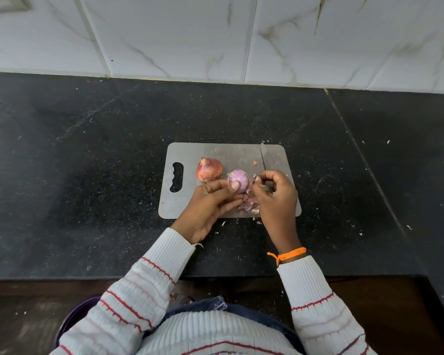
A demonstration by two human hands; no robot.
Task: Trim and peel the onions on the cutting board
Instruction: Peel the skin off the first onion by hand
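Two onions on cutting board (pixel 215 152) | left hand (pixel 210 203) grips peeled onion (pixel 238 180) | right hand (pixel 274 193) pinches skin (pixel 256 178)

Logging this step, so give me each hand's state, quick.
Left hand: holding the peeled onion, thumb pressed on it.
Right hand: fingers curled, pinching a strip of onion skin beside the onion.

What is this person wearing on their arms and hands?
Both arms are in a white ribbed knit sweater with thin red stripes; left sleeve, right sleeve. An orange thread band is tied round the right wrist. Both hands are bare: no gloves or rings visible.
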